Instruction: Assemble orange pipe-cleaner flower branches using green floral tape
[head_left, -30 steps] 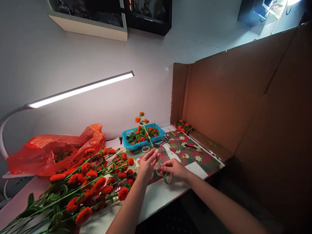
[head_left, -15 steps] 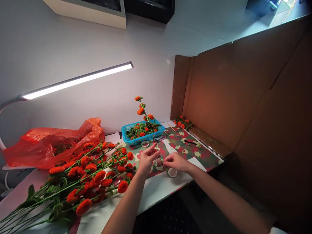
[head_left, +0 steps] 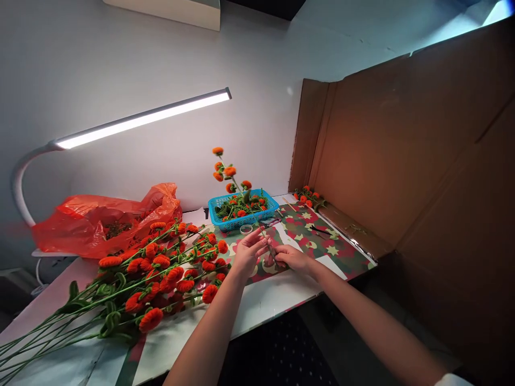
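My left hand (head_left: 246, 256) pinches the green stem of an artificial flower spray (head_left: 229, 171), whose orange blooms rise above a blue basket (head_left: 225, 225). My right hand (head_left: 293, 258) is closed around the lower end of that same stem; its fingers hide whatever else may be in them. The spray leans up and to the left. Just beyond my left hand, a roll of tape (head_left: 246, 230) lies on the table. Scissors (head_left: 270, 222) lie behind my hands, in front of the basket, which holds more orange blooms and greenery.
Many finished orange flower stems (head_left: 161, 273) lie across the table's left side, before a red plastic bag (head_left: 104, 214). A lit lamp (head_left: 145, 118) reaches over them. Cardboard (head_left: 402, 150) walls the right side. More blooms (head_left: 306, 196) lie in the back corner, near black tweezers (head_left: 321, 231).
The spray's top has tilted left. The tape ring that hung below my right hand no longer shows, and that hand has closed more fully around the stem. The camera view has shifted.
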Demonstrator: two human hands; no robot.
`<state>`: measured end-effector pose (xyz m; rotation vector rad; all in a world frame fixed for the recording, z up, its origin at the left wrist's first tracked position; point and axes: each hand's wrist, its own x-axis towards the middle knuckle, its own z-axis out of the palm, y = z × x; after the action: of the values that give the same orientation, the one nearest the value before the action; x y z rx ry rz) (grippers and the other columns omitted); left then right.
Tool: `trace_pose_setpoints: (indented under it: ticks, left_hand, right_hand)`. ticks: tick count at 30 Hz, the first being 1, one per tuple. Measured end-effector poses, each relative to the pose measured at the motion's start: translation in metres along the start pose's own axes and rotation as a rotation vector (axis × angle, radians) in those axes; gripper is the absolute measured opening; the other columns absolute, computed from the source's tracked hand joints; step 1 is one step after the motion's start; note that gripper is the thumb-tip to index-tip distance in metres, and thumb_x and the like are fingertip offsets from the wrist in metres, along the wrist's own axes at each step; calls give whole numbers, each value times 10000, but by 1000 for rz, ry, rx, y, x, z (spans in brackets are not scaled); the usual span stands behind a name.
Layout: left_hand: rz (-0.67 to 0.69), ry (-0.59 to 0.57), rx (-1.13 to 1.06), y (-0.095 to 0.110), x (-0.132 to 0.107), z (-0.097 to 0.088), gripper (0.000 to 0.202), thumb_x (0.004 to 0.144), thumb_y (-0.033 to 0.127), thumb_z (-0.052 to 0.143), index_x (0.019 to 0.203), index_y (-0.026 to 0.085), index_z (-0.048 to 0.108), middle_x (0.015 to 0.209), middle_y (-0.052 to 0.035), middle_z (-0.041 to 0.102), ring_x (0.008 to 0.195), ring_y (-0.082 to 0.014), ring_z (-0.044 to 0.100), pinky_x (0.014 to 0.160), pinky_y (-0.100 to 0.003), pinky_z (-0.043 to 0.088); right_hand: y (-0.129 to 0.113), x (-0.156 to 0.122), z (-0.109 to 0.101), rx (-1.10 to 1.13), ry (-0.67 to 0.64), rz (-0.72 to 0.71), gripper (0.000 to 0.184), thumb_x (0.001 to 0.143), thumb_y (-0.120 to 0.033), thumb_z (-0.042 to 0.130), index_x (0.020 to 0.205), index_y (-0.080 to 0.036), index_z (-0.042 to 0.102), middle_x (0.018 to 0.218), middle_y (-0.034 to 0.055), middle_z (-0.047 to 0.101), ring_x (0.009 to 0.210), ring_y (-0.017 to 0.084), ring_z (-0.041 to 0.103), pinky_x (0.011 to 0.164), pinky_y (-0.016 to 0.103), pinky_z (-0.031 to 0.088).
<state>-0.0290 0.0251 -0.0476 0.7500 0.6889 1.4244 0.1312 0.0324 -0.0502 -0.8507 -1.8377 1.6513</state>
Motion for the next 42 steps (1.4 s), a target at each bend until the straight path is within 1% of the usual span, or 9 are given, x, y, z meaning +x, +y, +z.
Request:
trace_pose_setpoints:
  ticks: [4, 8, 11, 14, 20, 25, 30, 36, 42]
  left_hand:
    - [8, -21, -38, 2, -1, 0, 474, 520, 151, 809, 980, 166, 697, 757, -38, 691, 671, -134, 650, 723, -293, 511]
    - [-16, -55, -86, 3, -2, 1, 447, 537, 116, 790, 972, 170, 704, 775, -38, 692, 648, -103, 634, 672, -236, 508]
    - [-34, -66, -99, 3, -3, 3, 440, 532, 111, 790, 960, 177, 710, 793, -33, 687, 664, -92, 627, 656, -207, 501]
    - [-44, -65, -89, 2, -4, 4, 480, 521, 91, 797, 981, 197, 705, 785, -6, 672, 667, -69, 611, 656, -176, 484]
    - [-18, 20, -74, 1, -3, 2, 486, 450, 94, 833, 915, 163, 710, 618, 36, 628, 574, -70, 596, 635, -202, 480]
    - [-6, 61, -101, -1, 0, -1, 399, 444, 110, 835, 815, 155, 694, 645, 0, 674, 641, -136, 663, 648, -240, 502]
    - [-14, 52, -126, 0, 1, -1, 362, 478, 91, 808, 814, 140, 685, 752, -50, 709, 665, -151, 671, 675, -266, 520]
    - [-36, 23, -136, 2, -3, 2, 376, 516, 79, 786, 875, 155, 703, 871, -51, 702, 719, -118, 653, 701, -236, 520]
    - [-54, 49, -119, -1, -3, 0, 428, 470, 48, 804, 868, 171, 708, 675, 12, 666, 605, -79, 623, 614, -185, 496]
  right_hand:
    - [2, -7, 5, 50, 82, -37, 242, 708, -380, 549, 673, -144, 586, 483, -65, 361, 473, 73, 301, 478, 231, 219]
    - [-2, -12, 7, 93, 83, -28, 325, 684, -458, 625, 681, -134, 611, 507, -47, 433, 502, 80, 370, 511, 235, 270]
    - [-5, -12, 7, 137, 39, 10, 328, 663, -452, 663, 690, -126, 640, 564, -8, 533, 553, 102, 460, 550, 241, 323]
    - [-6, -10, 9, 158, 31, -5, 302, 646, -426, 683, 654, -127, 646, 581, -1, 552, 571, 106, 477, 579, 246, 348]
    - [4, -7, 16, 195, 133, -48, 319, 645, -443, 701, 649, -128, 654, 554, -13, 539, 542, 96, 455, 552, 241, 333]
    - [8, -11, 16, 213, 199, -35, 353, 633, -458, 725, 698, -113, 681, 581, 6, 576, 550, 98, 474, 563, 243, 347]
    - [4, -15, 10, 191, 123, 78, 411, 625, -508, 719, 701, -105, 692, 619, 36, 620, 556, 108, 514, 540, 229, 356]
    - [3, -10, 10, 140, 35, 51, 409, 671, -506, 692, 790, -115, 708, 621, 16, 600, 575, 104, 515, 545, 219, 355]
    - [7, -6, 19, 119, 98, 14, 371, 647, -487, 716, 716, -122, 702, 593, 9, 589, 567, 105, 514, 550, 224, 361]
